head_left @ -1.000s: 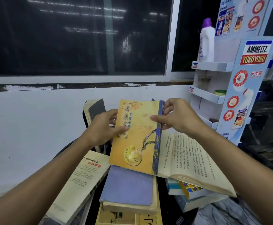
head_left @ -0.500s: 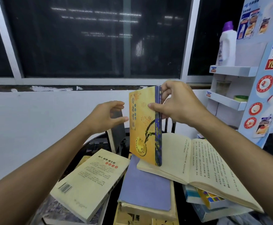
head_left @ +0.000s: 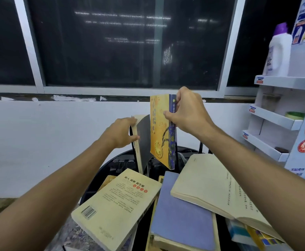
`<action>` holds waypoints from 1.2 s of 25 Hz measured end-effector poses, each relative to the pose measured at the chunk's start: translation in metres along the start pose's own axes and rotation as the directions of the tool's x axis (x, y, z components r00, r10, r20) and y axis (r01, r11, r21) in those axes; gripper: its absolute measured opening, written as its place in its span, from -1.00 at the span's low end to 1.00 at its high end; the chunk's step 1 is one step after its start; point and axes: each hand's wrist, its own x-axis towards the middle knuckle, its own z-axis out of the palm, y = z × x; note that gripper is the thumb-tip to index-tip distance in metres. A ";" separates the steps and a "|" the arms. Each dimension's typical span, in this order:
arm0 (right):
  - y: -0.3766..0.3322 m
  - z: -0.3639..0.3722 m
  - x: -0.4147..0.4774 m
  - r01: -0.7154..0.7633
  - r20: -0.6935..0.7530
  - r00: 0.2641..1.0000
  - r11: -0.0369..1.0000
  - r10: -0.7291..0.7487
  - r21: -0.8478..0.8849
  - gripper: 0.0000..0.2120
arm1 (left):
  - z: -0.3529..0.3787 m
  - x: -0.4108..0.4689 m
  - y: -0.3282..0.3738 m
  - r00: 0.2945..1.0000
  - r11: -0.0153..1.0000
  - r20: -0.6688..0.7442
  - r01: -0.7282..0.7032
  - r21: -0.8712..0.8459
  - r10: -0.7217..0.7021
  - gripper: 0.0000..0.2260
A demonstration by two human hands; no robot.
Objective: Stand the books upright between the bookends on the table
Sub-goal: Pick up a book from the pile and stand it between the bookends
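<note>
1. Holding the yellow book (head_left: 159,134) upright in the head view, the right grip (head_left: 188,113) pinches it high on the blue spine, thumb on the front cover. The book hangs above the table (head_left: 101,176), its lower edge not yet down. A high pinch probably lets it drop straight into place.
2. The left grip (head_left: 120,133) is closed round the spine edge of the dark book (head_left: 143,140), which already stands at the back of the table. This looks like steadying it so the yellow book can slide in just to its right.
3. The two books are close together, the dark cover bowing toward the yellow one. I cannot make out the bookends behind them.
4. In front lie the cream book (head_left: 115,205), the blue book (head_left: 182,214) and the open book (head_left: 217,189), overlapping and crowding the table. The open book's far corner sits near the landing spot and may hinder it.
5. A rack (head_left: 274,118) with a bottle (head_left: 278,51) stands well to the right.
</note>
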 end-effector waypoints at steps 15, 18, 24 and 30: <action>0.021 0.105 0.001 -0.004 -0.001 1.000 0.999 0.004 0.042 -0.67 | 0.031 0.006 -0.020 0.990 0.983 -0.118 -0.099 -0.157 0.081 -0.77; 0.024 0.123 -0.002 -0.001 0.001 1.000 0.999 0.001 0.043 -0.72 | 0.032 0.006 -0.020 0.988 0.976 -0.133 -0.101 -0.193 0.076 -0.79; 0.031 0.155 -0.009 -0.053 0.031 0.998 0.985 0.049 0.164 -0.75 | 0.035 0.006 -0.019 0.987 0.968 -0.143 -0.105 -0.228 0.073 -0.79; 0.041 0.169 -0.014 -0.072 0.035 0.997 0.979 0.067 0.189 -0.71 | 0.038 0.006 -0.019 0.986 0.962 -0.160 -0.087 -0.258 0.046 -0.63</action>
